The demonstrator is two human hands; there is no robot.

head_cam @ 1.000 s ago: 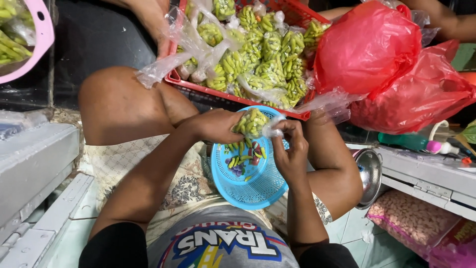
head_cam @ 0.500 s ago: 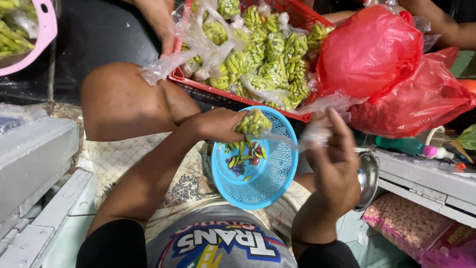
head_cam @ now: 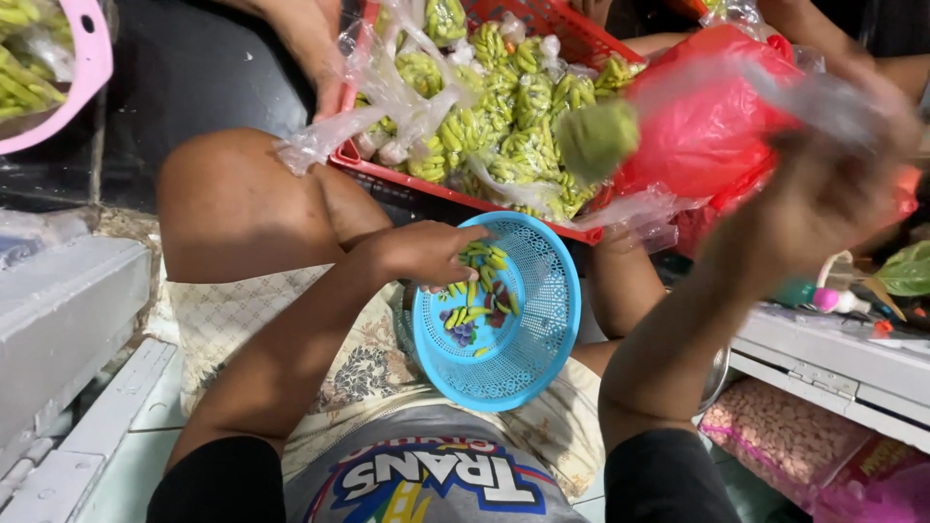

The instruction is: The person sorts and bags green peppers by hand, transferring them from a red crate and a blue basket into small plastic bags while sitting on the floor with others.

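Blue basket (head_cam: 513,329), round plastic mesh, sits tilted on your lap at frame centre, its mouth open toward 12 o'clock. A few green chillies (head_cam: 475,291) lie inside, with some dark purple pieces among them. Your left hand (head_cam: 421,254) comes in at the rim from 9 o'clock; the fingers curl over the edge and reach among the chillies, thumb side on the rim. Whether they are pinching one or only resting there you cannot tell from this view.

Your right hand (head_cam: 823,194) is raised at 2 o'clock, motion-blurred. It is closed around the neck of a clear plastic bag (head_cam: 717,92), whose bottom holds a green clump (head_cam: 596,138) that hangs blurred at 1 o'clock of the basket, well above it. The grip reads as closed on the bag's neck, fingers too blurred to count.

At 12 o'clock, a red crate (head_cam: 572,24) filled with clear packets of green chillies (head_cam: 513,107). Just to its right, at 1 to 2 o'clock, bulging red plastic bags (head_cam: 707,136). Another person's hand (head_cam: 320,48) touches loose packets at the crate's left edge, 11 o'clock. Pink basket (head_cam: 82,92) with more green chillies at far 10 o'clock. Your bare knee (head_cam: 232,203) lies between crate and lap.
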